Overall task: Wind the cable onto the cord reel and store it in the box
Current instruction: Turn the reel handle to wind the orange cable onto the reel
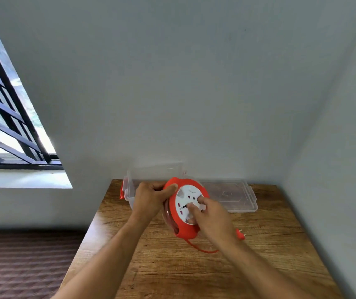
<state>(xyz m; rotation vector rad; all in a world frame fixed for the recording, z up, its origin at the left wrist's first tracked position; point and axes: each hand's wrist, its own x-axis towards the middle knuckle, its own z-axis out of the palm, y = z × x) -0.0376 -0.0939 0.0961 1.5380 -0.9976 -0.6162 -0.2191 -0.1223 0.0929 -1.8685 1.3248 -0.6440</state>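
Note:
An orange cord reel (186, 230) with a white socket face stands upright on the wooden table (194, 272). My left hand (151, 199) grips its upper left rim. My right hand (210, 214) presses fingers onto the white face. A short length of orange cable (203, 249) runs out from the reel's bottom and passes under my right wrist to the plug (240, 234) lying on the table at the right. Behind the reel stands a clear plastic box (130, 186) with orange latches, partly hidden by my left hand.
The box's clear lid (237, 197) lies flat to the right of the box, against the back wall. Walls close off the table at the back and right. A barred window is at the left, with dark flooring below.

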